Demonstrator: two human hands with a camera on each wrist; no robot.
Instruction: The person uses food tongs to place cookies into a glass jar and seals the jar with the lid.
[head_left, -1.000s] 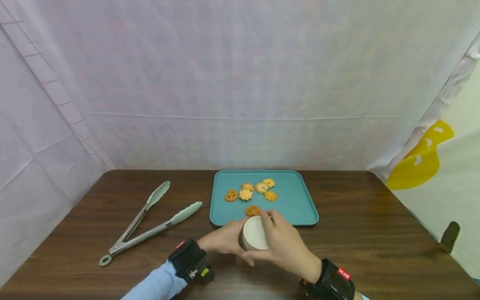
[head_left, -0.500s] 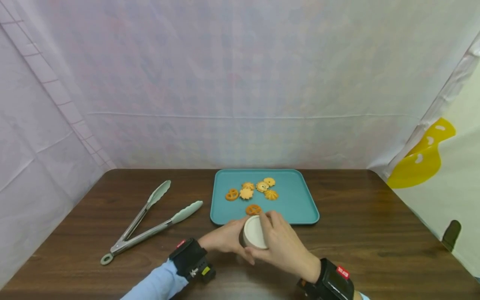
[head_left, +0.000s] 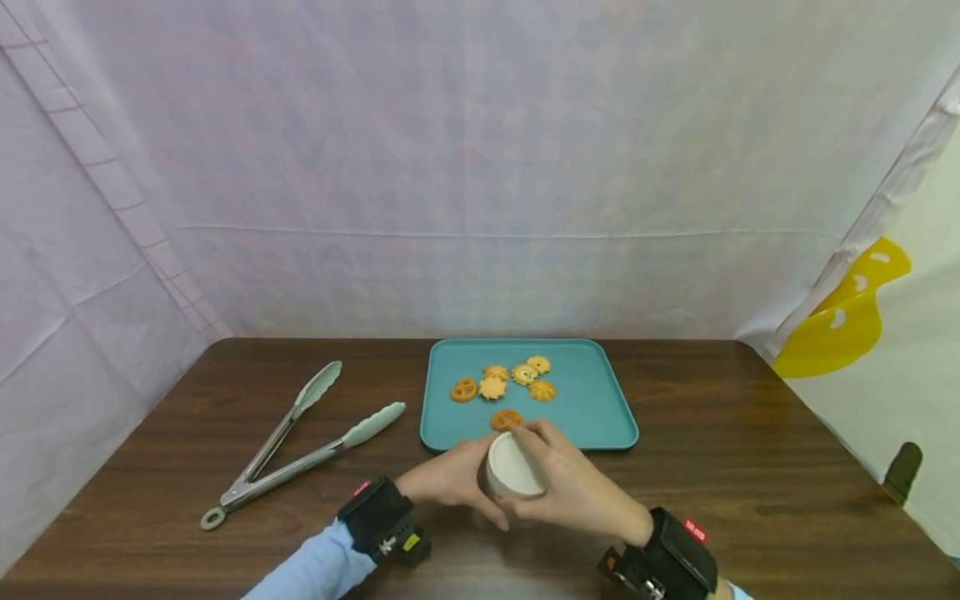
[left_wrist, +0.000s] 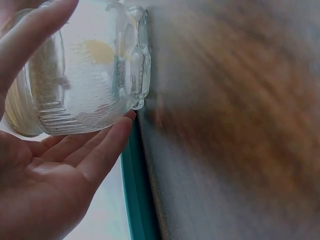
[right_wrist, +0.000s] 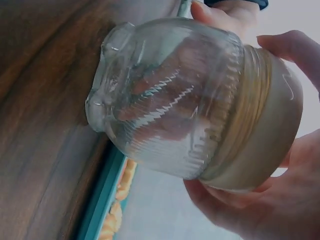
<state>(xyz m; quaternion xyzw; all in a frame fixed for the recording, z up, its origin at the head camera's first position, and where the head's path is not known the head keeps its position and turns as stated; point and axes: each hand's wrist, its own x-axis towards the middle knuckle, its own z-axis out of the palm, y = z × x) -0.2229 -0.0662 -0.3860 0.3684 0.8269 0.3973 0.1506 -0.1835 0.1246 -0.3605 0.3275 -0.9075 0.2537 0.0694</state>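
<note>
A clear ribbed glass jar (right_wrist: 165, 115) stands on the table at the near edge of the blue tray (head_left: 600, 421). On top of it is a cream-white lid (head_left: 513, 467). My left hand (head_left: 448, 479) curls round the jar's body; through the glass its fingers show in the right wrist view. My right hand (head_left: 581, 492) grips the lid, thumb on one side and fingers on the other. The jar looks empty inside. Just beyond the hands on the tray lies a pretzel cookie (head_left: 506, 420).
Farther back on the tray are another pretzel cookie (head_left: 463, 389) and several butter cookies (head_left: 492, 387). Spread tongs (head_left: 281, 481) with pale green tips lie on the dark wooden table (head_left: 720, 433) at the left. A white cloth (head_left: 480, 167) hangs behind the table.
My right hand has turned on the lid and its wrist has swung slightly to the right. The left hand, jar, tray and tongs stay in place.
</note>
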